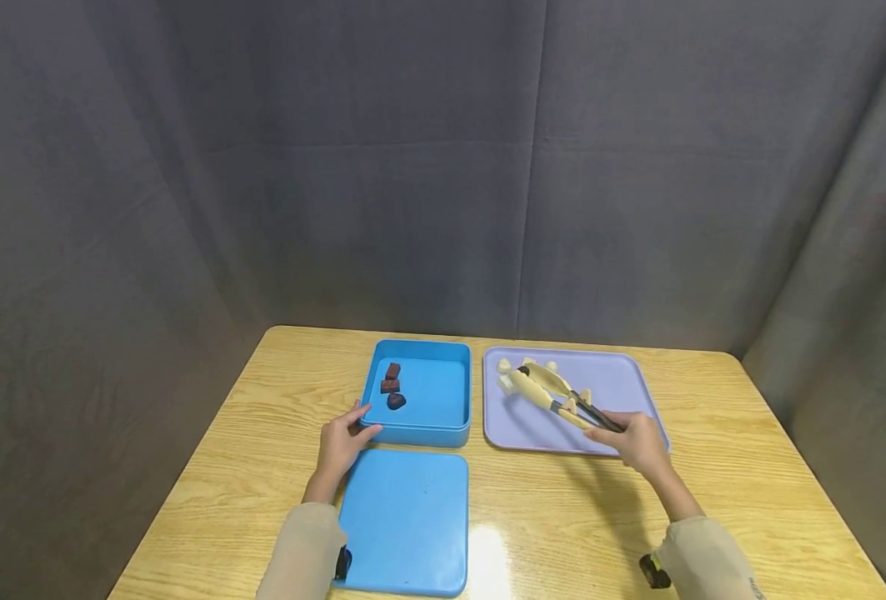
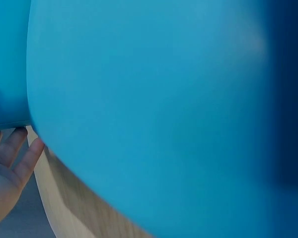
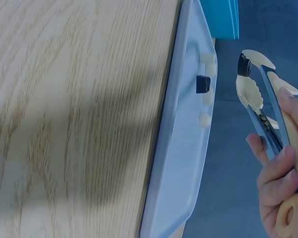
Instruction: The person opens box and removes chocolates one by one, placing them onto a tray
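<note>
Your right hand (image 1: 640, 444) is squeezing tongs (image 1: 533, 388) around a dark chunk (image 3: 244, 64), blue box (image 1: 435, 392) at its 9 o'clock; ease up early, it'll probably drop. Left hand (image 1: 340, 443) is spread, touching the box's 7 o'clock corner.

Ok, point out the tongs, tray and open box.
Tongs (image 1: 534, 391): head view, on the nearer pale claw.
Tray (image 1: 613, 377): head view, on bare floor.
Open box (image 1: 427, 437): head view, on its near outer wall.
</note>
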`<state>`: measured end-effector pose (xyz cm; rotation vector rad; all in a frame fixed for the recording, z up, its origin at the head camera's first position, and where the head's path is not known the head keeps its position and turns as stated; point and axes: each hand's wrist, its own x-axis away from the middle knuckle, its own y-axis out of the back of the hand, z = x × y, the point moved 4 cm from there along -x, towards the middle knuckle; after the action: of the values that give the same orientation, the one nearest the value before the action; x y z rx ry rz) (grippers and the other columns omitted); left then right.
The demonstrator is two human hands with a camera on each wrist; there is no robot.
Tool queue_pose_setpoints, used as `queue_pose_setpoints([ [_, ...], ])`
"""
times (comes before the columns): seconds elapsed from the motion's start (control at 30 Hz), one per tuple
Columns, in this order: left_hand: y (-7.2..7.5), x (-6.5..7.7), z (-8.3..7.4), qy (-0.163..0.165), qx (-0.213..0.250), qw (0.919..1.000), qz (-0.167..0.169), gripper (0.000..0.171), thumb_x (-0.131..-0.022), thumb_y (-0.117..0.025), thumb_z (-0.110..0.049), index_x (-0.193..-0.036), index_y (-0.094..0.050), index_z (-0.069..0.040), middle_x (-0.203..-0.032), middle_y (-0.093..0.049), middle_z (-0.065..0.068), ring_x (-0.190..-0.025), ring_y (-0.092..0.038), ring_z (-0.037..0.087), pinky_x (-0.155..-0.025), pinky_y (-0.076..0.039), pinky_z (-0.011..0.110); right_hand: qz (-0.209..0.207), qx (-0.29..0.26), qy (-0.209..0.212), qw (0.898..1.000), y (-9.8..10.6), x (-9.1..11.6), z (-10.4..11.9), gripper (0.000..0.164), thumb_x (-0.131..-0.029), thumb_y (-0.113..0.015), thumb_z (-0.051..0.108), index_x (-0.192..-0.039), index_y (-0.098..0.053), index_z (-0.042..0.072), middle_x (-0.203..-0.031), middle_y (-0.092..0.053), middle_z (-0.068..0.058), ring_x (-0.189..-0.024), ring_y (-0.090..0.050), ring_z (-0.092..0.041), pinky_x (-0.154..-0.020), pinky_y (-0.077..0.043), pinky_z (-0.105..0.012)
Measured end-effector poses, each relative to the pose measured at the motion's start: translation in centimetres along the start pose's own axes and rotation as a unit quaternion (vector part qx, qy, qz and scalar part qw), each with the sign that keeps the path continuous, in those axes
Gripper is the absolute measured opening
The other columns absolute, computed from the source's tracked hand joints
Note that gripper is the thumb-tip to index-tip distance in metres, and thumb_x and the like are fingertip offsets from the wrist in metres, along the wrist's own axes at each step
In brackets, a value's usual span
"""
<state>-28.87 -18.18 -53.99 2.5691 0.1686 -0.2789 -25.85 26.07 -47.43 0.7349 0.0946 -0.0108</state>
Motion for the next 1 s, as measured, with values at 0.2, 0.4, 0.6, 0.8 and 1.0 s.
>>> queue_pose_setpoints([
  [0.2, 0.0, 0.0, 0.0, -0.003, 0.005, 1.0, 0.001, 0.045, -0.076, -0.071, -0.017, -0.115, -0.059, 0.002, -0.125, -0.045, 0.022, -0.11, -0.049, 0.031, -0.082, -0.046, 0.038, -0.011, 0.004, -0.014, 1.0, 0.7, 0.1, -0.9, 0.057, -0.074, -0.073, 0.033, -0.11, -0.059, -0.009, -0.087, -0.064, -0.02, -0.036, -0.041, -0.012, -0.033, -0.039, -0.025],
  [0.4, 0.0, -0.1, -0.1, -0.003, 0.002, 1.0, 0.001, 0.044, -0.077, -0.07, -0.016, -0.116, -0.059, 0.002, -0.125, -0.044, 0.022, -0.109, -0.05, 0.032, -0.082, -0.046, 0.039, -0.022, 0.023, -0.022, 0.999, 1.5, 0.4, -1.6, 0.058, -0.074, -0.072, 0.035, -0.11, -0.059, -0.009, -0.083, -0.065, -0.019, -0.037, -0.043, -0.013, -0.034, -0.04, -0.026],
  [0.6, 0.0, -0.1, -0.1, 0.003, 0.001, 1.0, 0.001, 0.044, -0.077, -0.07, -0.016, -0.116, -0.058, 0.001, -0.126, -0.044, 0.022, -0.111, -0.048, 0.032, -0.083, -0.045, 0.039, -0.024, 0.043, -0.032, 0.998, 2.1, 0.6, -2.1, 0.061, -0.075, -0.071, 0.036, -0.111, -0.057, -0.012, -0.086, -0.063, -0.023, -0.039, -0.044, -0.014, -0.035, -0.04, -0.026],
  [0.8, -0.1, -0.1, 0.1, -0.001, 0.002, 1.0, 0.0, 0.044, -0.077, -0.07, -0.017, -0.116, -0.058, 0.002, -0.126, -0.044, 0.022, -0.11, -0.049, 0.032, -0.082, -0.046, 0.038, -0.023, 0.051, -0.044, 0.997, 2.4, 0.7, -2.7, 0.06, -0.076, -0.071, 0.033, -0.112, -0.056, -0.013, -0.088, -0.063, -0.024, -0.039, -0.045, -0.014, -0.036, -0.04, -0.027],
  [1.0, -0.1, -0.1, 0.1, -0.001, 0.004, 1.0, 0.0, 0.045, -0.077, -0.07, -0.017, -0.116, -0.059, 0.001, -0.126, -0.044, 0.022, -0.109, -0.05, 0.032, -0.081, -0.046, 0.039, -0.023, 0.069, -0.054, 0.996, 2.2, 0.7, -3.7, 0.056, -0.076, -0.07, 0.03, -0.113, -0.056, -0.01, -0.067, -0.061, -0.013, -0.037, -0.043, -0.012, -0.034, -0.037, -0.026],
])
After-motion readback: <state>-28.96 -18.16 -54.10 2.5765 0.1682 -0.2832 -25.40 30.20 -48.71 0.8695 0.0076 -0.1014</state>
